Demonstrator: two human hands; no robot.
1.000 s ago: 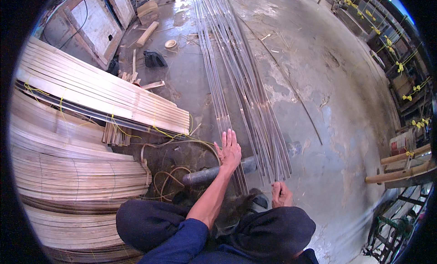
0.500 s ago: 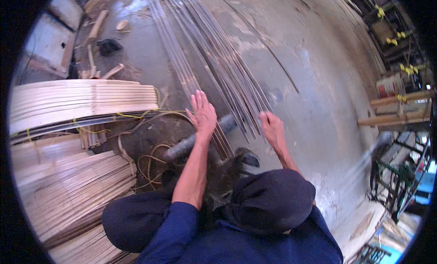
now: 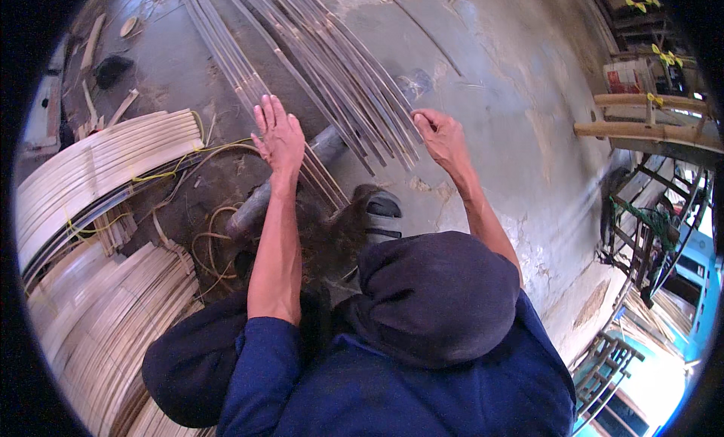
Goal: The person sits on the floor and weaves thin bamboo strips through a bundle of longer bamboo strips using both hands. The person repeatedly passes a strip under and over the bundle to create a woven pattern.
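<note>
Many long, thin, glossy strips [image 3: 339, 75]; my left fingers [image 3: 279, 114] flat, slightly spread on one row [image 3: 232, 67]. Right fingers [image 3: 427, 120] curled closed at outer edge, hold unclear.

Strips [image 3: 332, 75] across pipe [image 3: 247, 209]; slat stack [image 3: 113, 162] left of pipe.

Can't see far ends of thin dark strips [image 3: 339, 79], cut off at top edge. Hidden: palm of L hand [image 3: 280, 139], plus strip sections under it. Can't tell if gripping a strip w/ R hand [image 3: 441, 139]. Can't see mid. of gray pipe [image 3: 253, 205] behind L wrist [image 3: 284, 182]. Can't follow stacked pale slats [image 3: 113, 162] past L rim.
</note>
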